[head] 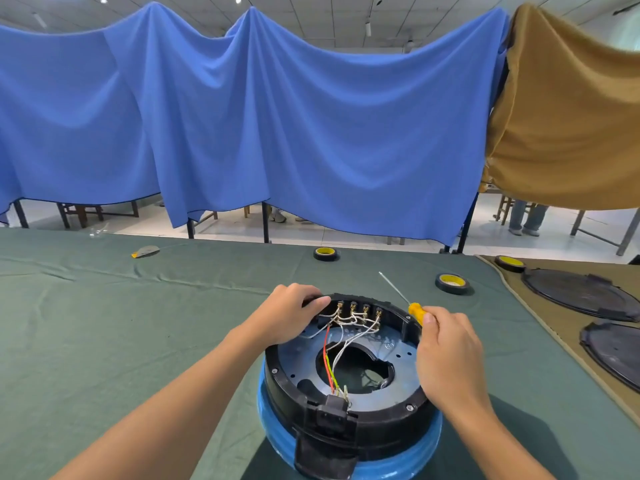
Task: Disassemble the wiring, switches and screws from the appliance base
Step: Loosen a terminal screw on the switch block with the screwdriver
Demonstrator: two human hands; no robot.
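Green cloth (104, 306) covers the work table, and behind it a blue curtain (311, 116) and a brown one (571, 116) hang across the room. The appliance base (346, 427) stands at the near middle of the table with its open side up. The left hand (287, 315) grips its far-left rim with curled fingers. The right hand (446, 355) is clamped on the yellow handle of a screwdriver (415, 311) at the right rim, and the shaft points up and away, touching no screw. I judge that the task is at an early stage. The four switches (358, 311) sit in a row at the far rim with the white wires (341, 341) attached, red and yellow-green wires run to the near socket, and screws (409, 407) are in the rim. So nearly all is left to remove. Three tape rolls (452, 283) lie on the far side, and black round covers (581, 294) lie at the right.
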